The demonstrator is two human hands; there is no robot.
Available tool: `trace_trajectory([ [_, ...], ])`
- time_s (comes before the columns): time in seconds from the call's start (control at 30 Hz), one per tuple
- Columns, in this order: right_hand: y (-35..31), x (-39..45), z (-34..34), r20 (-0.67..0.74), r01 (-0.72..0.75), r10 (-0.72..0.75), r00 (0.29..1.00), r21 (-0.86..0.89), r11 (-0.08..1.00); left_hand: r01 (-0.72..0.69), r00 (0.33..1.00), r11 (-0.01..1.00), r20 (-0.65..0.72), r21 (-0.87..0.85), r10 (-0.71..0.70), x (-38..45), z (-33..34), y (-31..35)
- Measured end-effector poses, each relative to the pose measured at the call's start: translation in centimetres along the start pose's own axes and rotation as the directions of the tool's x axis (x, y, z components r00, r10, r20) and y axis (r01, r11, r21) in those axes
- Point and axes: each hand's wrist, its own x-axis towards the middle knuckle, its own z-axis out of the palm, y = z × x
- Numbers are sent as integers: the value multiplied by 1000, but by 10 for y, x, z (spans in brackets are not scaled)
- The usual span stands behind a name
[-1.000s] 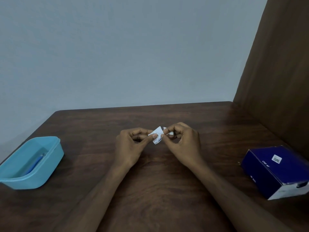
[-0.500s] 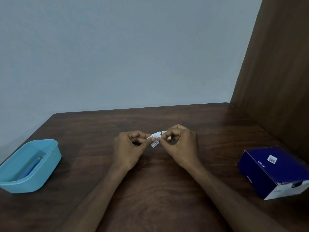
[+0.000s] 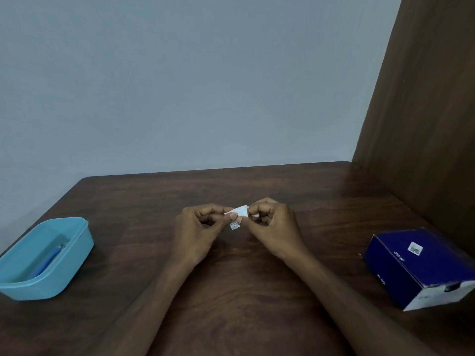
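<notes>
The dark brown wooden table (image 3: 244, 291) is smooth with clear grain and a faint sheen, and the brown wood-grain panel (image 3: 424, 124) along its right edge looks matt. The light blue rectangular plastic tub (image 3: 77, 255) at the left edge is smooth, the dark blue cardboard box (image 3: 416, 268) at the right edge slightly glossy (its white end duller). The small white paper packet (image 3: 240, 211) looks matt.

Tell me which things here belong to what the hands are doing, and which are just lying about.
In hand: white packet, pinched between the left hand and the right hand.

Lying about: light blue tub at the left, with a blue pen-like thing inside; dark blue box at the right. Both sit untouched on the table.
</notes>
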Motion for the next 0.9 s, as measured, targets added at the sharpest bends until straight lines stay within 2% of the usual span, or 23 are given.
trace_trajectory([
  [0.2,-4,0,5,50,-91,86,995,116,989,19,1000,999,8,-50,-18,0,0,0],
  [0.33,-7,0,6,67,-134,121,990,238,962,-28,999,999,14,-34,29,-1,2,0],
  [0.47,-5,-2,6,49,-136,129,990,194,971,-32,999,999,29,-23,33,0,1,-4],
  [0.57,-5,-1,5,70,-142,133,989,146,979,12,1000,997,2,-79,-11,4,2,-7],
  [0.73,-10,1,-3,-96,-59,66,993,80,995,51,995,980,-77,-191,-67,8,2,-9],
  [0.9,-9,0,-5,-95,-84,83,992,-3,996,56,996,982,-60,-182,-68,7,3,-10],
])
